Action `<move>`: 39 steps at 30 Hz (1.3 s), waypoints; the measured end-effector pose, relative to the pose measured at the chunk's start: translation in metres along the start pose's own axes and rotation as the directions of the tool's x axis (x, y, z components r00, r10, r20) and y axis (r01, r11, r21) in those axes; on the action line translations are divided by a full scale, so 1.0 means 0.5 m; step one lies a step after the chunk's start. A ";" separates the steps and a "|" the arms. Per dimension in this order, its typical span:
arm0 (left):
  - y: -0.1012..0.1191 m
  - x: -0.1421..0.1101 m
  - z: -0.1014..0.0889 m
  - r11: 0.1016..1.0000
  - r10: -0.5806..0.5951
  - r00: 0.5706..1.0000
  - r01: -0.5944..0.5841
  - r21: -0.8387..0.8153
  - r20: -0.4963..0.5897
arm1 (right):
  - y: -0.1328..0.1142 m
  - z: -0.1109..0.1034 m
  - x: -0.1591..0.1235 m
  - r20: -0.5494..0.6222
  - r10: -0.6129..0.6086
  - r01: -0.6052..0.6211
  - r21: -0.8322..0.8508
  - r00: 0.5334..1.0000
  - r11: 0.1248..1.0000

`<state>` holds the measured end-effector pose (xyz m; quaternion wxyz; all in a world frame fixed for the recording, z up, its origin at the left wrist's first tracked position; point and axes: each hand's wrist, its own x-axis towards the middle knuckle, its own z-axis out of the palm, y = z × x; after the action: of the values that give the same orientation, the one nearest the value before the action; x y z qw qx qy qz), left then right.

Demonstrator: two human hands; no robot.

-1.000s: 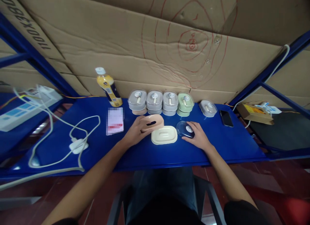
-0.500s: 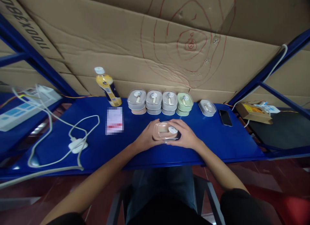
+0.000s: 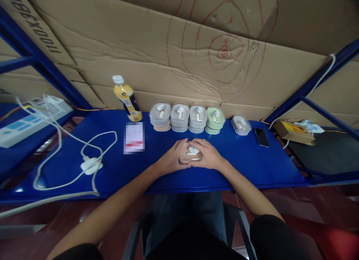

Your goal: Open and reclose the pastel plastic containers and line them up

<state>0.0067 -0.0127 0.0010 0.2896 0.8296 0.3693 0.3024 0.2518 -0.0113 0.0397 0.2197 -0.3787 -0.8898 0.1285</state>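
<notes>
Two hands clenched around one peach food container [image 3: 190, 159], left hand [image 3: 172, 159] on its left side, right hand [image 3: 209, 155] on its right, container on the blue steel shelf [image 3: 252, 166], near stacked lidded containers [image 3: 180, 116].

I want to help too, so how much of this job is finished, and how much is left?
Done: the row of four closed boxes looks finished, each with a see-through lid. In hand: the left hand and right hand are both on a peach box with a lid on top. Left: perhaps only the single grey box beside the phone, which sits apart from the row.
</notes>
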 end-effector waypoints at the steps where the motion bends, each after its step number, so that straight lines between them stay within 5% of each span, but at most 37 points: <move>1: 0.000 -0.001 -0.002 1.000 0.004 1.000 -0.004 0.001 0.008 | -0.003 0.000 -0.006 -0.003 0.010 -0.010 -0.012 1.000 1.000; 8: 0.003 -0.010 -0.014 0.998 -0.036 0.999 0.037 0.044 -0.027 | -0.018 -0.044 -0.147 -0.041 0.187 -0.191 -0.116 0.981 0.975; 11: 0.005 -0.011 -0.015 0.995 -0.068 0.998 0.069 0.069 -0.017 | -0.001 -0.070 -0.229 -0.163 0.382 -0.408 -0.186 0.910 0.894; 15: 0.012 -0.009 -0.018 0.991 -0.071 0.997 0.070 0.111 0.004 | 0.057 -0.090 -0.277 -0.361 0.470 -0.580 -0.318 0.806 0.750; 24: 0.017 -0.009 -0.020 0.993 -0.078 0.997 0.078 0.091 -0.005 | 0.169 -0.119 -0.149 -0.533 0.537 -0.735 -0.279 0.654 0.617; 28: 0.013 -0.010 -0.020 0.993 -0.078 0.997 0.078 0.086 -0.005 | 0.157 -0.138 -0.097 -0.605 0.443 -0.684 -0.245 0.662 0.688; 33: 0.011 -0.010 -0.020 0.993 -0.071 0.997 0.071 0.092 -0.004 | 0.145 -0.134 -0.005 -0.572 0.351 -0.595 -0.317 0.741 0.739; 39: 0.010 -0.008 -0.020 0.990 -0.073 0.997 0.072 0.118 0.011 | 0.143 -0.102 0.105 -0.563 0.503 -0.737 -0.331 0.655 0.589</move>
<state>-0.0002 -0.0163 0.0097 0.2541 0.8335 0.4141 0.2630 0.2886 0.0787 0.0710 0.2262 -0.7346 -0.6248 -0.1371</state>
